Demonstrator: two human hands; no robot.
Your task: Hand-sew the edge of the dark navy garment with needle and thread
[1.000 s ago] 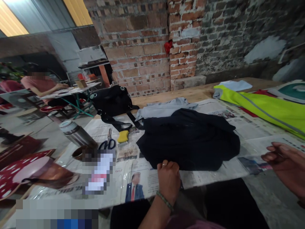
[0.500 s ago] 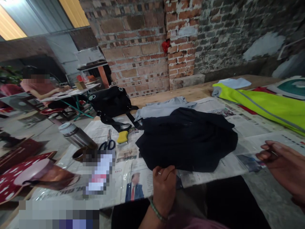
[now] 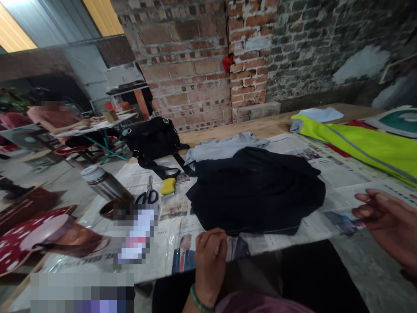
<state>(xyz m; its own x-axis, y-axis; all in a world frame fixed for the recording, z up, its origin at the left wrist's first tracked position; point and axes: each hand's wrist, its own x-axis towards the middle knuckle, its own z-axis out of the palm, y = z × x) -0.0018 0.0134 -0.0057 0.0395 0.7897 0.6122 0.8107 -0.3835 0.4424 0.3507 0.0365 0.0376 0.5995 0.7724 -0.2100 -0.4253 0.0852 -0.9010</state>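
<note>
A dark navy garment (image 3: 257, 191) lies bunched on the newspaper-covered table in front of me. At its lower left edge is my left hand (image 3: 210, 254), fingers curled in, with a ring and a green bead bracelet. The inside of that hand is hidden, and I cannot tell whether it touches the cloth. My right hand (image 3: 387, 224) hovers off the table's right front edge, fingers loosely bent and apart, with nothing visible in it. Behind the navy garment lies a light grey cloth (image 3: 224, 148).
To the left are a black bag (image 3: 151, 139), yellow object (image 3: 168, 186), scissors (image 3: 148, 196), steel flask (image 3: 106, 182), brown bowl (image 3: 109, 210) and pink-brown cap (image 3: 70, 237). A neon vest (image 3: 365, 145) and iron (image 3: 402, 121) lie right. Another person (image 3: 52, 115) sits at a far table.
My left hand has drawn back from the garment's edge, a little left and down. The right hand has shifted slightly to the right. The garment lies about the same.
</note>
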